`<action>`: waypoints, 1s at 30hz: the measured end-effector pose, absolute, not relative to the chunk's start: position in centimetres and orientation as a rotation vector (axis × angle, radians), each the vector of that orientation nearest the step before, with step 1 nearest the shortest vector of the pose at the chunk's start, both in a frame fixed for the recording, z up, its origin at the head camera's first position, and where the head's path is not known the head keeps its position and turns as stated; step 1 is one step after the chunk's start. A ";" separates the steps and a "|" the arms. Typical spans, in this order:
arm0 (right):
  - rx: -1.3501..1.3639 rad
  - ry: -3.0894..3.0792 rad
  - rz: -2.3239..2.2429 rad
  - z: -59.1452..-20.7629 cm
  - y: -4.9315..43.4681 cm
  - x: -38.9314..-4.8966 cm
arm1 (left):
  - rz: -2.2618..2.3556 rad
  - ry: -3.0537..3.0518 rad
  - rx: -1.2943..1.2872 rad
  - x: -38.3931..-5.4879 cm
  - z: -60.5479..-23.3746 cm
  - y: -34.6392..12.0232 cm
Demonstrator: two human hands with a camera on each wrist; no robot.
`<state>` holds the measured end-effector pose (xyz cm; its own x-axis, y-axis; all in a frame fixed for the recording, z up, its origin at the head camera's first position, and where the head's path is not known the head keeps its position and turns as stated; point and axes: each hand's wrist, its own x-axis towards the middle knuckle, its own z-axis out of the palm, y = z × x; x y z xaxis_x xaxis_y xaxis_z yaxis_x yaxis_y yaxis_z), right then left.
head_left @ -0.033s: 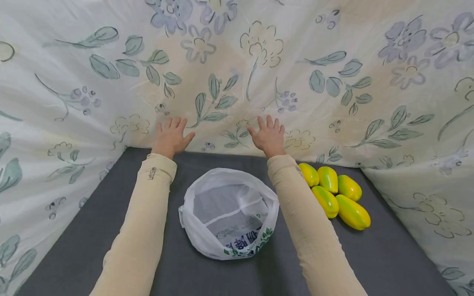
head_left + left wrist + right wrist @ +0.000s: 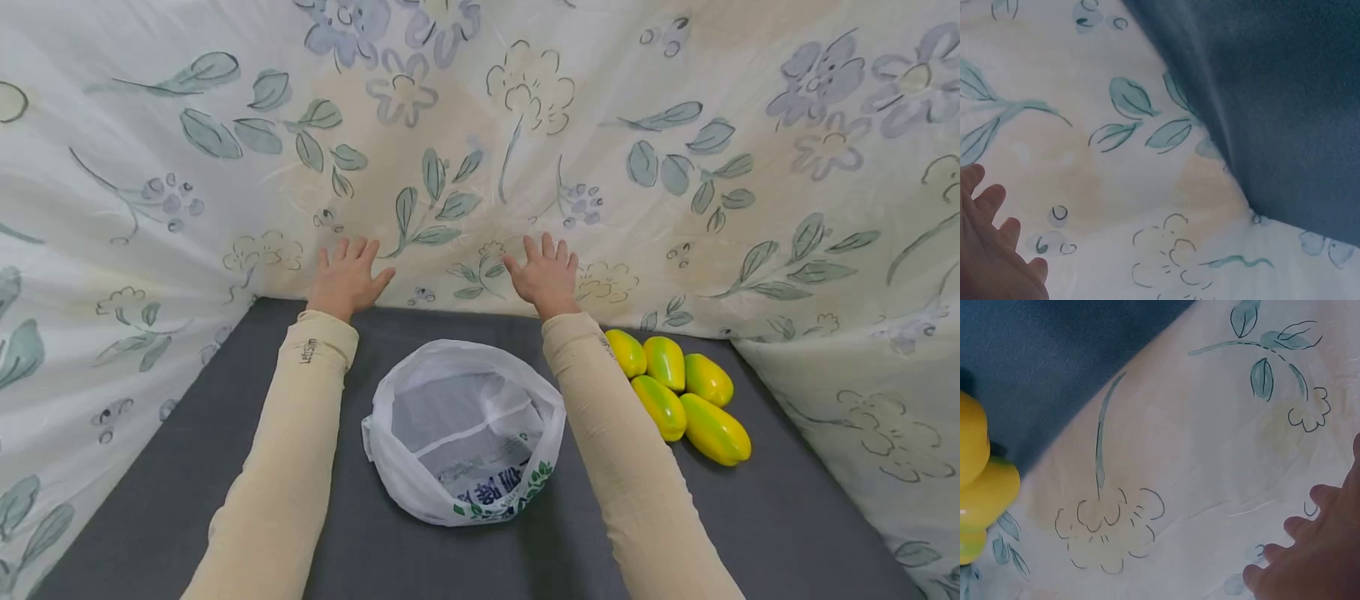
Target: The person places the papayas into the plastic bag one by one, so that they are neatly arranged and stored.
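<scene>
Pale cloth [image 2: 247, 200], printed with violet flowers and grey-green leaves, forms the backdrop at far, left and right of a dark grey desk [image 2: 420, 571] in the head view, where two long cream sleeves [image 2: 300, 417] extend toward the far edge. The left hand [image 2: 348, 279] and the right hand [image 2: 546, 275] are spread, fingers separated, well apart from each other before the far cloth; whether they touch it cannot be told. Between the forearms, at the middle of the desk, sits a white plastic bag [image 2: 408, 479] with its round mouth open upward, green leaf print and dark lettering showing at its near right side. To the right, five glossy, oblong yellow-green fruits [image 2: 662, 407] lie in a tight cluster, three far and two near, partly hidden by the right sleeve.

From the left wrist, part of the left hand appears at left, fingers separated against the floral cloth, with the dark desk at right. From the right wrist, the right hand's fingers show separated at right, while part of the fruit cluster and the desk occupy the left.
</scene>
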<state>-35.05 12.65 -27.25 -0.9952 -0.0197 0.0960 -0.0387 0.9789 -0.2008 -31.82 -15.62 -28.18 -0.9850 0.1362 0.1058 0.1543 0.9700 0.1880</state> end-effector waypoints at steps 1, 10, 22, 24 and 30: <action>0.051 -3.029 0.331 -27.3 12.7 -35.1 | -0.306 -3.028 -0.226 -31.8 -28.2 -15.7; 0.209 -2.766 1.112 -27.5 13.8 -35.5 | -0.453 -3.062 -0.229 -32.0 -28.2 -15.9; 0.320 -2.390 2.063 -28.6 15.1 -34.0 | -0.798 -3.044 -0.339 -32.2 -30.1 -15.9; 0.323 -2.304 2.204 -28.8 15.4 -33.6 | -0.824 -3.046 -0.337 -32.0 -30.7 -16.0; 0.352 -2.022 2.561 -29.4 16.3 -32.4 | -0.913 -3.071 -0.271 -31.0 -32.9 -16.0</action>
<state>-32.41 16.29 -29.39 -0.9673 -0.2406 0.0805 -0.0226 -0.2345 -0.9718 -30.98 -16.03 -32.91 -0.9831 0.1817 -0.0229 0.1396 0.8247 0.5481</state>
